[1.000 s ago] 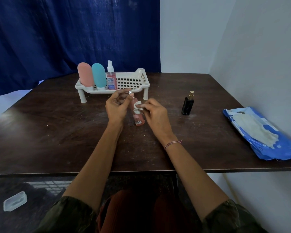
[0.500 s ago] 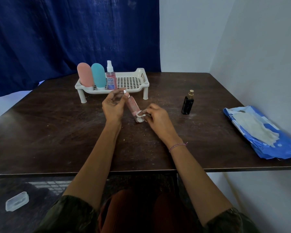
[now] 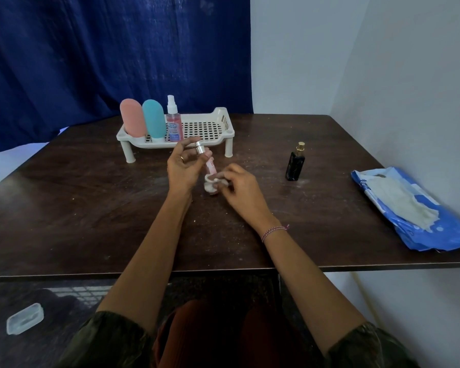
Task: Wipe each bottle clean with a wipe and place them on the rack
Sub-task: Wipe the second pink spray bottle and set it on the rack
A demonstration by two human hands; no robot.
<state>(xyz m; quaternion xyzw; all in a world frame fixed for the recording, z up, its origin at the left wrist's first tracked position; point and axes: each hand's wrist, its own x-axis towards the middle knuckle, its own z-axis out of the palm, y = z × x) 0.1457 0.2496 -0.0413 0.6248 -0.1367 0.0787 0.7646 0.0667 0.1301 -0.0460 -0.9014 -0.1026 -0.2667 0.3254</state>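
Spanning the back of the view, a dark blue fabric curtain (image 3: 104,49) hangs far beyond both hands, and a dark brown wooden table (image 3: 64,208) lies under them. Crumpled blue plastic wipes pack (image 3: 409,208), white sheet showing on top, sits well off to the right of the right hand (image 3: 239,187), by the table's right edge. White perforated plastic rack (image 3: 223,120) on short legs stands just beyond the left hand (image 3: 182,168). Three bottles stand upright side by side at its left end: rounded pink tube bottle (image 3: 132,116), rounded teal tube bottle (image 3: 154,118), clear pink spray bottle with white nozzle (image 3: 173,123). Black rectangular bottle with gold cap (image 3: 294,163) stands upright on the table, right of the right hand and apart from it. Small clear plastic box (image 3: 24,318) lies on the floor, below and left of the left forearm. Left hand is curled round the upper part of a slim pink cylindrical bottle with silver cap (image 3: 210,164), held tilted above the table, cap end toward the rack, base end toward the right hand. Right hand's fingers pinch a small crumpled white wipe (image 3: 210,183), wrapped round that bottle's lower end. Pink-and-white thread bracelet (image 3: 274,231) on the right wrist, ring (image 3: 182,158) on a left finger
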